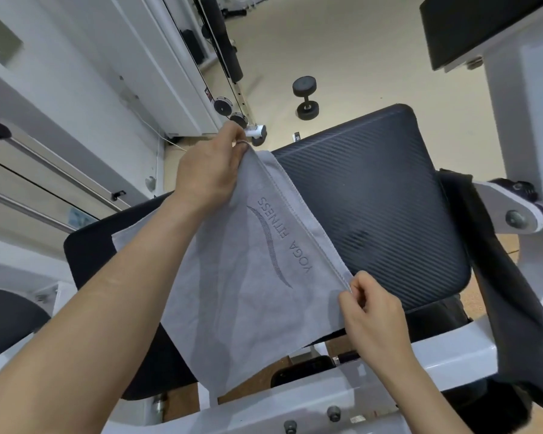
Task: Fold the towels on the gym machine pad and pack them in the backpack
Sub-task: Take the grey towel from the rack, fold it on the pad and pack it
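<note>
A grey towel (248, 277) marked "YOGA FITNESS" is stretched over the black ribbed gym machine pad (373, 195). My left hand (210, 173) pinches its far corner near the pad's back left edge. My right hand (373, 311) pinches the near corner at the pad's front edge. The towel's hemmed edge runs taut between the two hands, lifted off the pad, and the rest of the cloth hangs down toward me. A dark towel (499, 277) is draped over the machine frame at the right. No backpack shows in view.
The white machine frame (342, 399) with bolts crosses below me. A black dumbbell (306, 97) stands on the beige floor beyond the pad. A cable column with pulleys (229, 108) rises at the left. Another black pad (483, 26) sits at the top right.
</note>
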